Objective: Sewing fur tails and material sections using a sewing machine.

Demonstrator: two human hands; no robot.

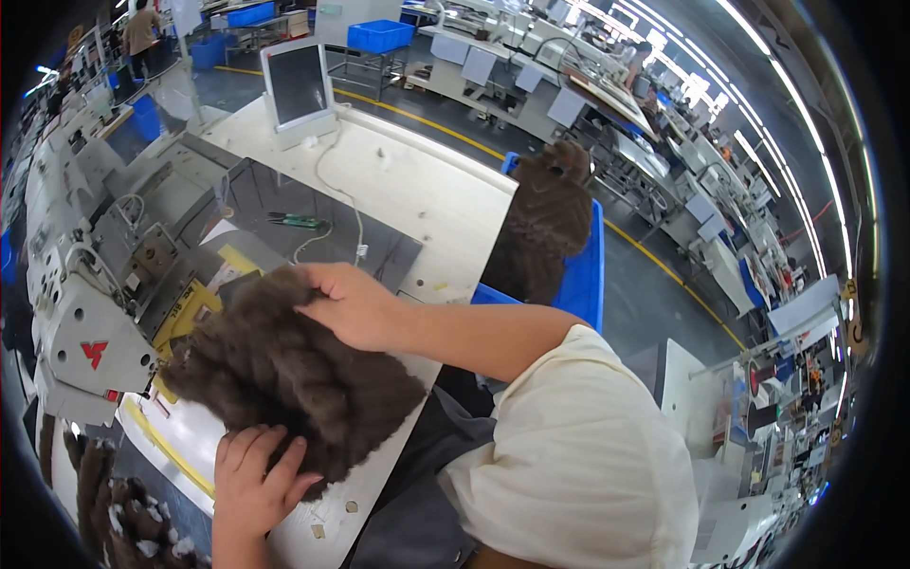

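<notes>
A dark brown fluffy fur piece (313, 398) lies bunched on the sewing table beside the head of a grey sewing machine (85, 322) at the left. My right hand (346, 303) pinches the upper edge of the fur. At its lower left, my left hand (256, 479) rests with fingers apart on the fur's edge. Under and left of the fur are yellow strips (166, 446) on the machine bed. Green-handled thread snips (299, 220) lie on the dark plate behind my right hand. The machine's needle area is partly hidden by fur.
A small screen (296, 81) on a stand and a loose cord occupy the white table (427, 180). A blue bin (578, 294) holding brown fur stands beyond its right edge. More fur pieces (133, 512) hang at lower left. A standing person (142, 38) and machine rows fill the background.
</notes>
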